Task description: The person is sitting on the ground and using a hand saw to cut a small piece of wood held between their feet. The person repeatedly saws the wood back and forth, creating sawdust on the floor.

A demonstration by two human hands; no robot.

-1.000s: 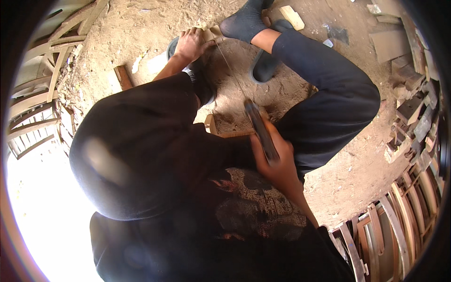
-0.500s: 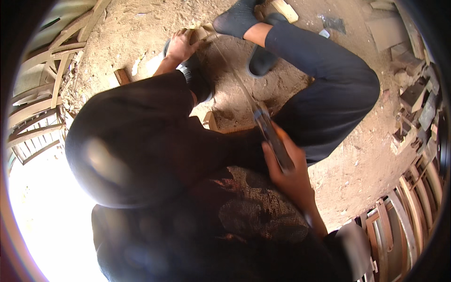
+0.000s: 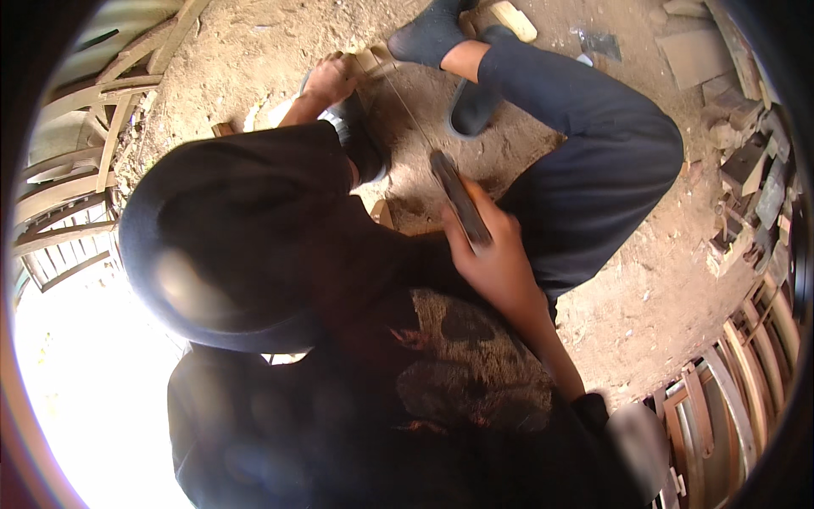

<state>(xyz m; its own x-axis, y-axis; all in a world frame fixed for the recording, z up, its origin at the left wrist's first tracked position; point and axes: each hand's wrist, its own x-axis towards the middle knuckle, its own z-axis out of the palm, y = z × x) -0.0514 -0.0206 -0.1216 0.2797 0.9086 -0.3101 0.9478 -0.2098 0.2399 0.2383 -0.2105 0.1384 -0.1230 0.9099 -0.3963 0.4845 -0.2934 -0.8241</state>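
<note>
My left hand (image 3: 331, 79) is closed on a small light wooden block (image 3: 370, 61) on the ground. My socked foot (image 3: 428, 34) rests against the block's other side. My right hand (image 3: 489, 237) grips the dark handle of a saw (image 3: 455, 193), whose thin blade runs up to the block. Between my bent legs lie a dark rubber sandal (image 3: 468, 109) and another wood piece (image 3: 381, 212), partly hidden by my dark clothing.
Bare dirt ground (image 3: 237, 59) surrounds me. A pale offcut (image 3: 513, 21) lies beyond my foot. Curved wooden frames are stacked at left (image 3: 127, 102) and lower right (image 3: 746, 365); scrap boards (image 3: 691, 59) pile along the right side.
My right hand and the saw pulled back toward my body, then moved forward, toward the block, to where they are now. My left hand stays at the block.
</note>
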